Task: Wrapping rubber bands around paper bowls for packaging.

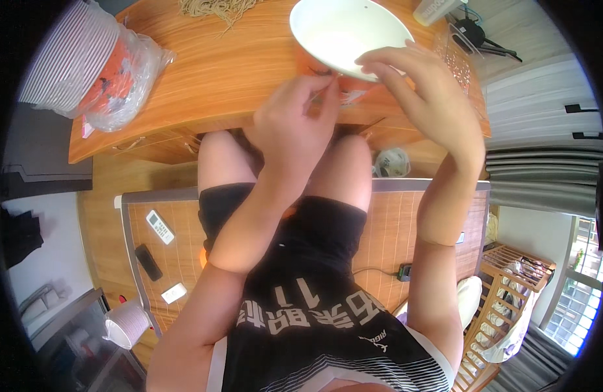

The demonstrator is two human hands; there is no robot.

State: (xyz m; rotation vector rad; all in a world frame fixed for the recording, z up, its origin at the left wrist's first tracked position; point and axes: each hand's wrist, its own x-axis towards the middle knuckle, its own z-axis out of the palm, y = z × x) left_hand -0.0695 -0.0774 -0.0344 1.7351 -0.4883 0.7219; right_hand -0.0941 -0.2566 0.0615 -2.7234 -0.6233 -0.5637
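A round paper bucket [344, 32], white inside and orange with dark print outside, stands at the table's near edge. A small hole shows in its far rim. My left hand [298, 117] is closed in a pinch at the near outer side, just below the rim; what its fingertips hold is too small to make out. Over the right part of the near rim reaches my right hand [429, 88], its thumb and fingertips drawn together above the opening. Whether they pinch something small there cannot be seen.
On the wooden table [229, 78], a bundle of beige string [216, 8] lies at the far edge. A plastic-wrapped stack of paper buckets [86, 65] stands at left. A clear box of small reddish bits [455, 65] and a cup [434, 10] are at right.
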